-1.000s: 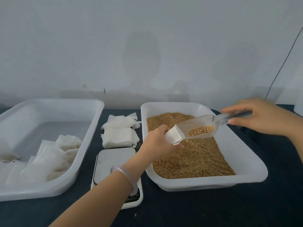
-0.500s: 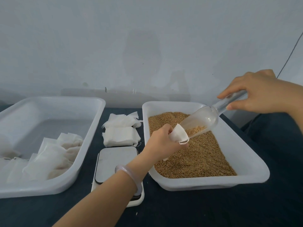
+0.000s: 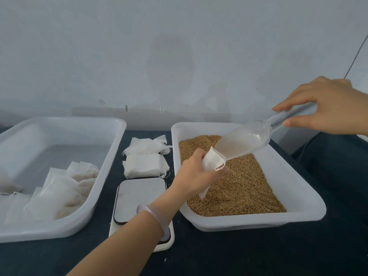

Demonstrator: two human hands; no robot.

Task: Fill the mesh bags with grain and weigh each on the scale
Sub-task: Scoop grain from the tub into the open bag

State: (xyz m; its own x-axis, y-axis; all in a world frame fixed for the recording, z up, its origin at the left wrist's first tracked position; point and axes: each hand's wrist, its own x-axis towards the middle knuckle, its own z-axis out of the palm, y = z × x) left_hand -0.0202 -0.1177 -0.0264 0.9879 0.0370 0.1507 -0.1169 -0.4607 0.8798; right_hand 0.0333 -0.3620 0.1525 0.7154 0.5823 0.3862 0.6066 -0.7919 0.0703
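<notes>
The scale [image 3: 139, 196] sits under the left wrist. The left hand [image 3: 196, 172] grips the bag [image 3: 214, 161], mouth up, over the grain [image 3: 239, 188] in its tray [image 3: 258, 222]. The scoop [image 3: 245, 141] slopes down from the right hand [image 3: 328, 108], which pinches its handle up and to the right. The scoop's lip sits in the bag's mouth. Well to the left of both hands, a second tray [image 3: 111, 156] holds more bags [image 3: 59, 192].

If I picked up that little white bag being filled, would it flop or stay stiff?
Probably floppy: the mesh bag sags and creases where the left hand grips it. Likely very light when empty, since the spare bags lie in thin, crumpled stacks. With grain from the scoop inside, it would probably slump like a beanbag.
</notes>
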